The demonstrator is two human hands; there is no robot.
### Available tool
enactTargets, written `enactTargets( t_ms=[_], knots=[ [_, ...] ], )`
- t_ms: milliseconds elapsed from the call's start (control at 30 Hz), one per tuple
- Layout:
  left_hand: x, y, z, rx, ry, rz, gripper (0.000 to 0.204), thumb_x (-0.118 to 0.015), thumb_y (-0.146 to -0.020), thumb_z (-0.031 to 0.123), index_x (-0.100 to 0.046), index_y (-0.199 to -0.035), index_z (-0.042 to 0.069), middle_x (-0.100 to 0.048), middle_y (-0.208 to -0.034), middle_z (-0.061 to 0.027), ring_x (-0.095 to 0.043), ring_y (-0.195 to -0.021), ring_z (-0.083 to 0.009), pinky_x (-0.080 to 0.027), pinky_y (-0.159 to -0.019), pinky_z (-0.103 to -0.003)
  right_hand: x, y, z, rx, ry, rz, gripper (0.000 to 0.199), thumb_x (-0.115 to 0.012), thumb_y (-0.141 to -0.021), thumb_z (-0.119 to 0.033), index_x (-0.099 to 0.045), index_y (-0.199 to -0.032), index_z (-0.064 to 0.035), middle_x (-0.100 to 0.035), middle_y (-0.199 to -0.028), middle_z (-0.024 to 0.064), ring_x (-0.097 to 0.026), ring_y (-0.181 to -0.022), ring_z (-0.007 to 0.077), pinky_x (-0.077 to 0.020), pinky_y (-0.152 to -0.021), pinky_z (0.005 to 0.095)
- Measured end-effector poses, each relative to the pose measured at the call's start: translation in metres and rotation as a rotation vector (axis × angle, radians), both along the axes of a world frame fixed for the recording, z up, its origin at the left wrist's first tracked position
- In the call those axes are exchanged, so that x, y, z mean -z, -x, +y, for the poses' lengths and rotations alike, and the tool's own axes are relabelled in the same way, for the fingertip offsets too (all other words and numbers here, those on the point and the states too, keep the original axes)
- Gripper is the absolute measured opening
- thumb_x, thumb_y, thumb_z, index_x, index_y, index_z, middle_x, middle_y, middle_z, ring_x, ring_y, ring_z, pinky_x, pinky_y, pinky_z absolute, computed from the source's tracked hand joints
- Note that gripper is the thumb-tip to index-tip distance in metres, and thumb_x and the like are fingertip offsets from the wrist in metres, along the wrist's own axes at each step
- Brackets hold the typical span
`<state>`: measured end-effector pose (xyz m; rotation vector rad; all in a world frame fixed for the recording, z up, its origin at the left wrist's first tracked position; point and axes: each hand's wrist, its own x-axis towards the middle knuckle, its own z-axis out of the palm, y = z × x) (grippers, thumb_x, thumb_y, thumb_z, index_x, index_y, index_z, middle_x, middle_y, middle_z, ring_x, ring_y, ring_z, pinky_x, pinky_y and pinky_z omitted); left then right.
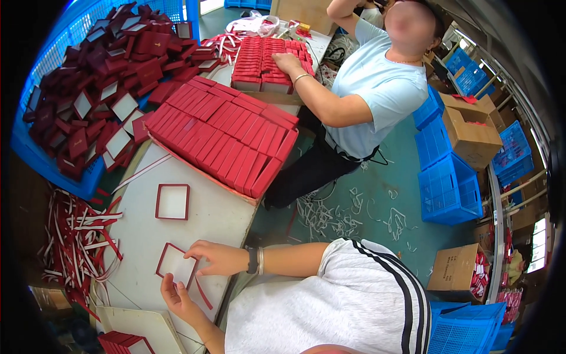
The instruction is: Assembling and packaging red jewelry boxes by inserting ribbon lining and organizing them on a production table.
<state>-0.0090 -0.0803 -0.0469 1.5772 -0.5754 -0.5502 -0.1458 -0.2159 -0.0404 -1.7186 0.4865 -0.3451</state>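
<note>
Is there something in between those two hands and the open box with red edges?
Nothing visible is in the way. The right hand and the left hand are already at the open red-edged box; the red strip lies off to one side.

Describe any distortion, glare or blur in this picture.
Head view: fisheye curvature bows the left blue crate; head view: a white panel at far right looks washed out; head view: the co-worker's head is blurred, while the left hand and right hand look fairly sharp.
</note>
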Motion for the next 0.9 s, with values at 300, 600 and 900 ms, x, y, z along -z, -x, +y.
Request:
enactTargets(
  t_ms=[300, 600, 900],
  knots=[
    [-0.006, -0.020, 0.021, 0.312, -0.207, -0.614, 0.031, -0.056, -0.077, -0.004, -0.063, -0.106, 0.001, -0.057, -0.119, -0.0128, -0.049, -0.118, -0.0304, -0.037, -0.100, -0.039, 0.019, 0.002, -0.004, 0.034, 0.031, 0.011, 0.044, -0.065, -0.083, -0.011, -0.050, -0.124, -0.0051, -0.048, -0.120, 0.0106, -0.050, -0.109, 0.0213, -0.0468, -0.088, 0.0321],
    [-0.009, -0.018, 0.024, 0.337, -0.315, -0.886, 0.016, -0.060, -0.077, -0.002, -0.062, -0.093, 0.001, -0.060, -0.095, -0.0135, -0.050, -0.111, -0.0364, -0.041, -0.091, -0.046, 0.018, 0.004, 0.003, 0.019, 0.089, -0.011, 0.042, -0.065, -0.083, -0.012, -0.051, -0.121, -0.0047, -0.051, -0.115, 0.0105, -0.051, -0.107, 0.0216, -0.0465, -0.090, 0.0329],
    [-0.007, 0.001, 0.024, 0.018, 0.177, 0.140, 0.021, -0.060, -0.086, 0.002, -0.059, -0.107, -0.003, -0.062, -0.106, -0.0091, -0.056, -0.099, -0.0155, -0.041, -0.091, -0.029, 0.023, -0.001, 0.000, 0.069, -0.081, -0.139, 0.087, -0.078, -0.076, -0.026, -0.026, -0.143, -0.0057, -0.042, -0.137, 0.0119, -0.049, -0.118, 0.0220, -0.0431, -0.095, 0.0368]
  ],
)
